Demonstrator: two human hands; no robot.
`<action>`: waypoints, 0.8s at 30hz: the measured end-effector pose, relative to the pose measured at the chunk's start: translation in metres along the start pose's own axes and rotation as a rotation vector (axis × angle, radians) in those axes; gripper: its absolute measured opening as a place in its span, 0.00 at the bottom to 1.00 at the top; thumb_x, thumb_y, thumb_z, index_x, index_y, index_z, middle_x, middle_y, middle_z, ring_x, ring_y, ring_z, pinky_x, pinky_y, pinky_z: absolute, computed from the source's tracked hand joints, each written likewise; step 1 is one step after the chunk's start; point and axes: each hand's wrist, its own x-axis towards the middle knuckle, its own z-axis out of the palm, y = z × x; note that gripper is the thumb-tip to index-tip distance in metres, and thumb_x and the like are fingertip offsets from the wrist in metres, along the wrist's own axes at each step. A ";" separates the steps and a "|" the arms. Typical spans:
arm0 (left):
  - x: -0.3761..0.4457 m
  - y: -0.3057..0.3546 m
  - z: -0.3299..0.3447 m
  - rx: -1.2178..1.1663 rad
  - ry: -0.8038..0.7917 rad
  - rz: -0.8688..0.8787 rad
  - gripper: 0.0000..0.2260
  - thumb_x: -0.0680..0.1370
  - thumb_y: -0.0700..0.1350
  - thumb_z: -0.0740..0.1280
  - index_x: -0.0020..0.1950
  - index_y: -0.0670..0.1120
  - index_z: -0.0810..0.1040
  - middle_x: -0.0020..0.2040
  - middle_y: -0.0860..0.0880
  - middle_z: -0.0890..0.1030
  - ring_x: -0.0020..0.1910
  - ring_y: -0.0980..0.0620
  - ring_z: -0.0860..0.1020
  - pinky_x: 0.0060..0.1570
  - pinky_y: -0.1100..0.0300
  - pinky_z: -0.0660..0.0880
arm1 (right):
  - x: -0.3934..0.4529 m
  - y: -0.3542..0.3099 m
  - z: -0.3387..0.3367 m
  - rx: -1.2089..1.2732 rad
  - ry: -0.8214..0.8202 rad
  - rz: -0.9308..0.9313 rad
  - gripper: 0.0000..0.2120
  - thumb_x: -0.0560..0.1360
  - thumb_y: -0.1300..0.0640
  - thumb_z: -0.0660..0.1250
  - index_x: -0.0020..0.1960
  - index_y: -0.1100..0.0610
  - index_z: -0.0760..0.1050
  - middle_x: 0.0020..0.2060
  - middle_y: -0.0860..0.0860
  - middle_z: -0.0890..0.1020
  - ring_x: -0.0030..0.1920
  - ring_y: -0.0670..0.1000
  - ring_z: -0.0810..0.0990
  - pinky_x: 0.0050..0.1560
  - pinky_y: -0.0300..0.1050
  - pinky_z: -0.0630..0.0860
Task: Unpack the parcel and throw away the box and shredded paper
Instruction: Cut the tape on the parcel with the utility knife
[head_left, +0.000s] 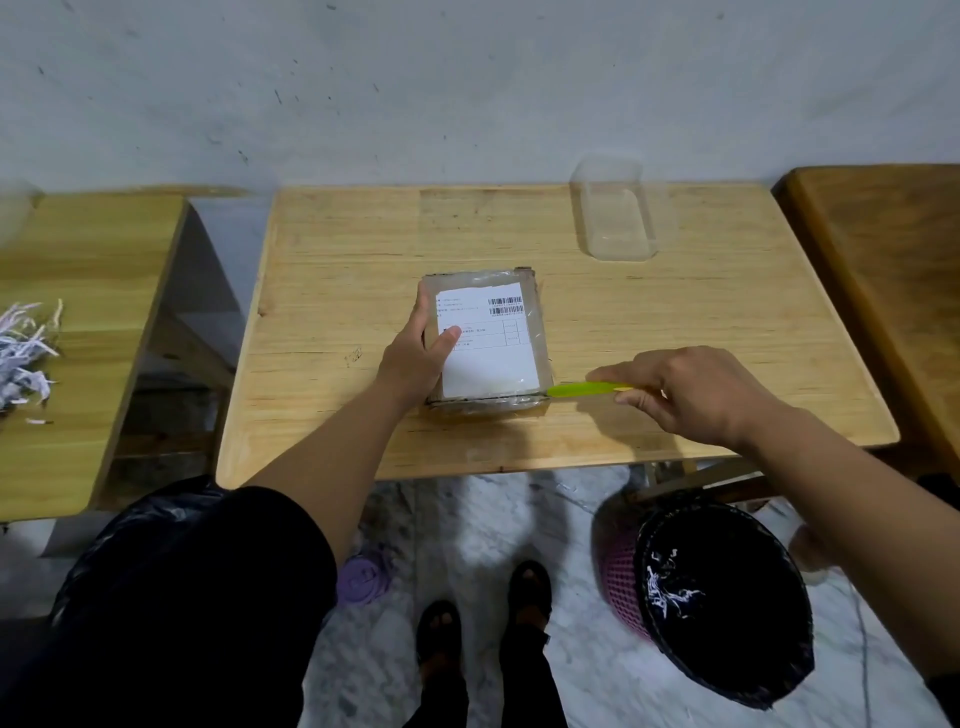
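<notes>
A small cardboard parcel (493, 358), wrapped in clear tape with a white shipping label on top, lies flat in the middle of the wooden table (363, 249). My left hand (415, 358) grips its left side, thumb on the label. My right hand (696, 395) holds a yellow-green cutter (582, 389) level, its tip touching the parcel's near right corner. A pink mesh bin (623, 577) with a black liner and a few paper shreds stands on the floor at the lower right.
A clear plastic container (615, 213) lies at the table's back right. Loose shredded paper (23, 353) is piled on the wooden table to the left. Another wooden table (893, 260) adjoins on the right. A black bag (156, 597) fills the lower left; a purple object (363, 577) lies on the floor.
</notes>
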 end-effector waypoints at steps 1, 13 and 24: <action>0.000 0.000 0.000 -0.004 0.001 -0.006 0.31 0.78 0.54 0.59 0.75 0.58 0.43 0.76 0.53 0.58 0.73 0.47 0.62 0.70 0.47 0.64 | -0.001 0.002 0.000 0.001 -0.010 0.009 0.18 0.77 0.43 0.56 0.67 0.36 0.66 0.50 0.45 0.81 0.49 0.52 0.79 0.39 0.41 0.64; -0.001 0.003 0.004 -0.010 0.027 -0.024 0.31 0.79 0.53 0.58 0.75 0.59 0.43 0.77 0.54 0.54 0.75 0.48 0.57 0.70 0.53 0.60 | 0.020 -0.032 0.019 1.141 0.480 0.455 0.05 0.76 0.54 0.65 0.48 0.53 0.79 0.24 0.48 0.71 0.23 0.41 0.67 0.26 0.33 0.65; -0.003 0.004 0.003 0.012 0.016 -0.027 0.31 0.78 0.55 0.58 0.75 0.60 0.42 0.53 0.64 0.72 0.60 0.49 0.72 0.63 0.46 0.70 | 0.058 -0.064 0.063 1.513 0.497 0.577 0.13 0.79 0.62 0.55 0.58 0.53 0.75 0.26 0.48 0.69 0.23 0.45 0.64 0.23 0.35 0.62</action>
